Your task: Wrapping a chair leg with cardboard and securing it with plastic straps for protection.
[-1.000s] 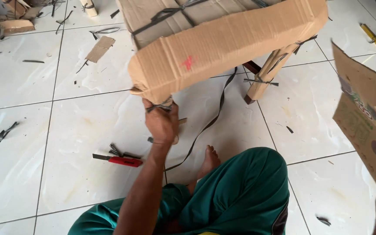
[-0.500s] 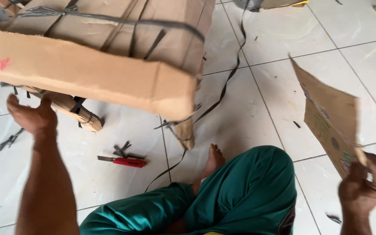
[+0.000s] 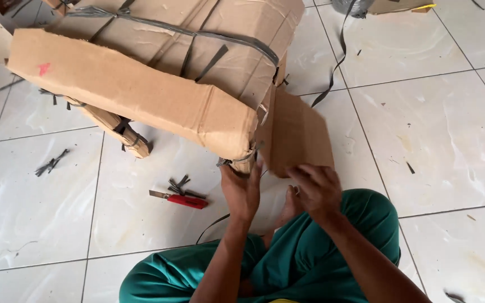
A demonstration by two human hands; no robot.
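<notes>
Left hand (image 3: 241, 191) grips the near leg of the cardboard-wrapped, strap-bound furniture piece (image 3: 141, 90), steadying it on the tiled floor (image 3: 450, 129), while right hand (image 3: 318, 188) grasps a loose cardboard sheet (image 3: 298, 134) against that corner.

A big brown cardboard-wrapped bundle (image 3: 158, 73), bound with grey straps (image 3: 197, 36), stands tilted on the floor; a small red mark (image 3: 44, 68) sits on its left end.

Floor (image 3: 450, 140): cardboard-wrapped furniture piece (image 3: 141, 84) at rear left; loose cardboard sheet (image 3: 298, 134) just right of its near corner; cutter knife (image 3: 181, 199) in front, left of both hands; strap scraps (image 3: 51, 163) far left.
</notes>
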